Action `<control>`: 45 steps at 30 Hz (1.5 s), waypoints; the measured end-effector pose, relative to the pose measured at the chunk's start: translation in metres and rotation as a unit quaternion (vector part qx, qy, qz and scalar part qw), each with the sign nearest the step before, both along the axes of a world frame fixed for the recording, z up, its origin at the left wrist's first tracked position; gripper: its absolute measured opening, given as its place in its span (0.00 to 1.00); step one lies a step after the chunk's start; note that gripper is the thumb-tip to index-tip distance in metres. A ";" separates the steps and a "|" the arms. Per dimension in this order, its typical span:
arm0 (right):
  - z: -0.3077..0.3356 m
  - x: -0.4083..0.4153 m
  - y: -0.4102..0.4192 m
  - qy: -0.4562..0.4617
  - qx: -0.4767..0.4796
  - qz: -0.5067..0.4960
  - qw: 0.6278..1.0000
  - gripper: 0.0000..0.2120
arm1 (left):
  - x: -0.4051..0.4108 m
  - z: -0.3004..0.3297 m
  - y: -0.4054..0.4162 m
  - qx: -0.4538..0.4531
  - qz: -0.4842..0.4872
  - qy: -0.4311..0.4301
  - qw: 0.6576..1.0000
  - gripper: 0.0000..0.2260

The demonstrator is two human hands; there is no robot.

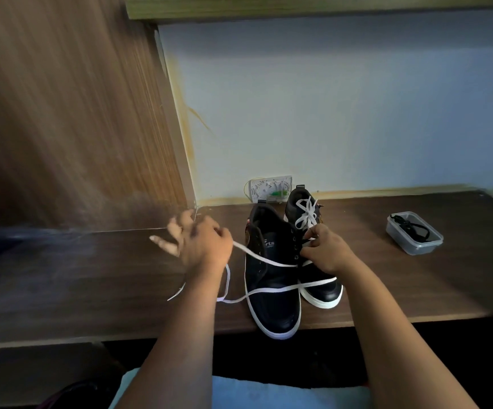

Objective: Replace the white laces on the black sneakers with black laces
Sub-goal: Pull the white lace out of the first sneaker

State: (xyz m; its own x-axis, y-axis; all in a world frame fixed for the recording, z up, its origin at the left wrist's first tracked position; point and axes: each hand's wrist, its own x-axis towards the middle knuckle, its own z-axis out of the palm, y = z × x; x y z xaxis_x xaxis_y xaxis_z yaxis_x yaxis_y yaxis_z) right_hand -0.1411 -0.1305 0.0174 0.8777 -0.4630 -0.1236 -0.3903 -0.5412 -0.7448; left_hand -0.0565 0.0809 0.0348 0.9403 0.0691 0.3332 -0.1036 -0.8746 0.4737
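The left hand [202,246] pinches the white lace [264,261] and draws it sideways, likely to free it from the near sneaker's [272,287] eyelets. The right hand [323,249] grips that sneaker to steady it. Black laces [413,227] wait in the tub [416,246], well apart.

Bare forearms – no sleeves; light blue garment [269,394] on lap.

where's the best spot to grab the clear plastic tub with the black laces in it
Take the clear rectangular plastic tub by its two long side walls just under the rim, coming down from above with the right hand, which is nearer. It sits open-topped on the dark wooden desk, nothing beside it, and the coiled black laces lie low inside.
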 end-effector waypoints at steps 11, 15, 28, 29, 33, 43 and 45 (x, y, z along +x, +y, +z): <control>0.004 -0.004 0.002 0.002 -0.028 0.019 0.999 0.10 | -0.027 -0.036 -0.055 0.019 -0.329 -0.031 0.944 0.02; 0.001 -0.006 0.000 -0.009 -0.004 0.015 1.000 0.10 | -0.004 0.000 -0.029 -0.489 -0.091 0.001 0.868 0.11; 0.001 -0.004 0.001 -0.004 0.001 0.015 1.000 0.10 | -0.030 -0.042 -0.055 0.124 -0.389 -0.013 0.913 0.06; 0.001 -0.005 0.001 -0.006 0.000 0.015 1.000 0.10 | -0.026 -0.045 -0.056 0.085 -0.382 -0.004 0.920 0.04; -0.001 -0.006 0.000 -0.013 0.004 0.010 1.000 0.10 | -0.017 -0.003 -0.045 -0.426 -0.233 0.117 0.866 0.09; 0.000 -0.005 0.000 -0.010 0.003 0.014 1.000 0.09 | 0.013 0.012 0.006 -0.753 0.019 0.202 0.625 0.11; 0.002 -0.005 0.000 -0.009 -0.002 0.012 1.000 0.09 | 0.015 0.013 0.001 -0.553 -0.017 0.149 0.820 0.06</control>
